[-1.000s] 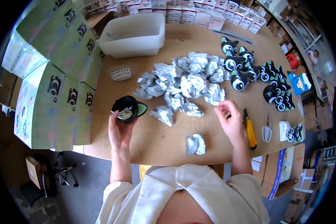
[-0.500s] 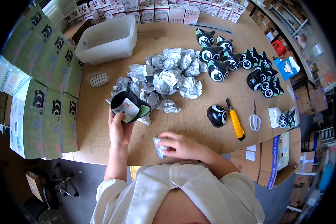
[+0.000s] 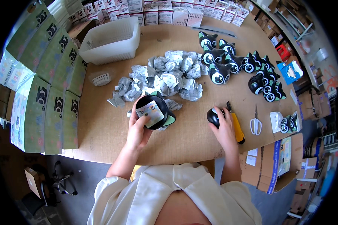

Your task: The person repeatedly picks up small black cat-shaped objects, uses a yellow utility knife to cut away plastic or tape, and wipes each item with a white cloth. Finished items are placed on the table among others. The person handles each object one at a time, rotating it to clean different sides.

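My left hand (image 3: 138,129) grips a hollow black cat head (image 3: 168,111) with green ears, its opening turned up. A printed card (image 3: 151,112) lies in the opening, close to my left thumb. Farther right, my right hand (image 3: 225,129) curls over a rounded black cat-face piece (image 3: 213,118) resting on the table, covering much of it. Just beside that hand lies a yellow box cutter (image 3: 237,129), and white-handled scissors (image 3: 255,125) are to its right. Crumpled grey paper (image 3: 169,82) is heaped beyond my left hand.
Several black cat heads (image 3: 219,73) stand at the far right. A white plastic basket (image 3: 110,52) sits at the far left, near stacked green boxes (image 3: 58,101). Small white boxes (image 3: 165,15) line the back. An open carton (image 3: 264,163) stands below the right table edge.
My left hand has brought the cat head rightward. My right hand has left the table's front edge and taken hold of the cat-face piece; the small packet it held there no longer shows.
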The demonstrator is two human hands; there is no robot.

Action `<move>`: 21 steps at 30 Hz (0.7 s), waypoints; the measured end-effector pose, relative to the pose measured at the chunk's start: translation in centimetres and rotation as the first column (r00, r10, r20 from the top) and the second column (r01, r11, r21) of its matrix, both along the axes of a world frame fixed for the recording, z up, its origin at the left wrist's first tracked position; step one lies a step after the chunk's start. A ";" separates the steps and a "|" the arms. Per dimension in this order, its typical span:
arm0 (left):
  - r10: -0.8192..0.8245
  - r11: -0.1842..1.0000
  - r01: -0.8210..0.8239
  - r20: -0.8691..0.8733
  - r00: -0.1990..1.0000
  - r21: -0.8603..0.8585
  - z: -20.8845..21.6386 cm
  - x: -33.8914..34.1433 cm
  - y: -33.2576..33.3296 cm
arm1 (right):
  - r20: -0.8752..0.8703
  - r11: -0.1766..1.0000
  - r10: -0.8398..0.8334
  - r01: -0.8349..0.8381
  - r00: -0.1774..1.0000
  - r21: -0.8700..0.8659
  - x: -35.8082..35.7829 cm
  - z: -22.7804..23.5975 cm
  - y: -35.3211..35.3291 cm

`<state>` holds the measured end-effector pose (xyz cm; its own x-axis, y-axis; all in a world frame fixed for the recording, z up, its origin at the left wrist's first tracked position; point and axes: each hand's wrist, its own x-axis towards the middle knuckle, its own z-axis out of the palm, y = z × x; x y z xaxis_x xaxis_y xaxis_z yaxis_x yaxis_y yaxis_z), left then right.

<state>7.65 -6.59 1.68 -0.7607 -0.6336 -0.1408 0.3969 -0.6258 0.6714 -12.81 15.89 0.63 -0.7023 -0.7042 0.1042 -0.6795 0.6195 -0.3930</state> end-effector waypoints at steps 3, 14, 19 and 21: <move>-0.018 0.998 0.021 -0.054 0.998 0.054 0.9 -0.8 1.0 | -0.018 0.959 -0.037 0.030 0.999 -0.282 1.1 1.4 -0.9; -0.065 0.996 0.055 -0.166 0.984 -0.066 0.6 -3.3 4.4 | 0.111 0.541 0.470 -0.186 0.875 -0.820 6.4 4.9 -7.2; -0.109 0.991 0.092 -0.192 0.975 -0.093 0.9 -3.0 5.1 | 0.013 0.575 0.455 -0.283 0.891 -0.768 6.4 4.7 -7.6; -0.114 0.993 0.103 -0.220 0.969 -0.061 0.9 -3.0 5.1 | 0.025 0.577 0.463 -0.280 0.886 -0.767 6.5 4.6 -7.7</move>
<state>4.67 -1.49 2.60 -0.8340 -0.5475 0.0689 0.4715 -0.6422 0.6044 -6.32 8.20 5.20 -0.4636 -0.6613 0.5896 -0.6303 -0.2215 -0.7441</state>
